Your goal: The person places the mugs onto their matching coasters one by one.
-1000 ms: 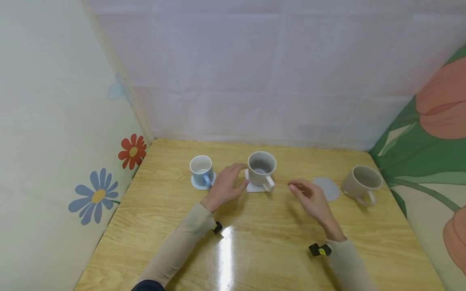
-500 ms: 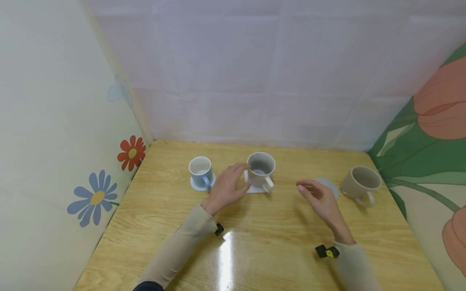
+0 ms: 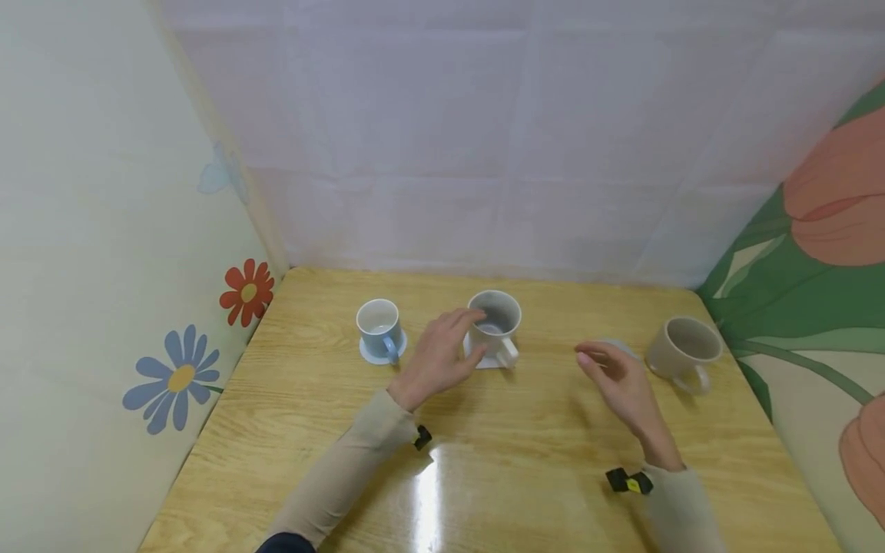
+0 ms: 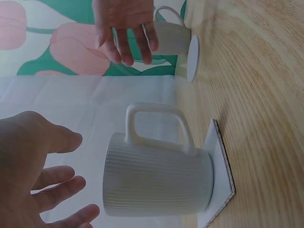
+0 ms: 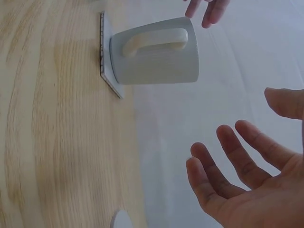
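A white ribbed mug (image 3: pixel 492 338) stands upright on a white square coaster (image 4: pixel 219 178), its handle toward the person. My left hand (image 3: pixel 439 355) hovers just left of it, fingers relaxed; the fingertips overlap the mug's rim in the head view, while the left wrist view shows a gap between them. On the right, my right hand (image 3: pixel 624 388) hangs above the table with loosely bent fingers and holds nothing. It partly hides a round grey coaster (image 3: pixel 622 347). Beside that coaster a beige mug (image 3: pixel 674 357) stands on the bare wood.
To the left, a small blue mug (image 3: pixel 379 335) sits on a light blue round coaster (image 3: pixel 370 358). A white cloth (image 3: pixel 442 192) hangs behind the wooden table (image 3: pixel 525 461). Flower-patterned panels (image 3: pixel 830 330) flank both sides.
My right hand has moved right, away from the ribbed mug, and now covers more of the round grey coaster. The left hand has shifted slightly right, its fingertips now over the mug's rim.
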A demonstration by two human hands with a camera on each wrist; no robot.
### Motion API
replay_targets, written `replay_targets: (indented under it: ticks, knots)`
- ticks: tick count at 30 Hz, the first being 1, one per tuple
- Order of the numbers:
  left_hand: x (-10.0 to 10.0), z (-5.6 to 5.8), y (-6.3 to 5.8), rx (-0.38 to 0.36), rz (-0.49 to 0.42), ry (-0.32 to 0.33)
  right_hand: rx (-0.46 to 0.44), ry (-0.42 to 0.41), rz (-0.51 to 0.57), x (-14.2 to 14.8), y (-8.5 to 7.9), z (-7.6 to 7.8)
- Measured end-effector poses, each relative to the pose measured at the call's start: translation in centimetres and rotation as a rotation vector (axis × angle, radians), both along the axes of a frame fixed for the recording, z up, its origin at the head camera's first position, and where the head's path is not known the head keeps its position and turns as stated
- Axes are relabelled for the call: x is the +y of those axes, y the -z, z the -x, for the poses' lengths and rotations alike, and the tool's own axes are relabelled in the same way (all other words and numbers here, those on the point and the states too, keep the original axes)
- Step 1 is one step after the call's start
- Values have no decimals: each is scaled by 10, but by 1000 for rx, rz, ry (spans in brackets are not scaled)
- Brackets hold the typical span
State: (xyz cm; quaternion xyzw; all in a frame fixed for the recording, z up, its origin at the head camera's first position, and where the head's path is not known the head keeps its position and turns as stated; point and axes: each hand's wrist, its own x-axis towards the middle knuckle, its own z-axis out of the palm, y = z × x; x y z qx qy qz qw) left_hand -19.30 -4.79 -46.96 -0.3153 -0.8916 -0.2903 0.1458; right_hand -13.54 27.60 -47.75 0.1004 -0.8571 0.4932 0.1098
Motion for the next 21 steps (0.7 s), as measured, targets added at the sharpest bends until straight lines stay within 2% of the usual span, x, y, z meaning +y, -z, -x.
replay_targets:
  ticks: [8,16,21]
  knots:
    - [4,1,-1,4,8,-6,-3,12,5,5,-4,-3]
    - [9,0,-6,11,-18,21,40,44,-36,15,-4,-4]
    - [13,-1,-8,10,-19,32,68,92,-21,21,-5,-4]
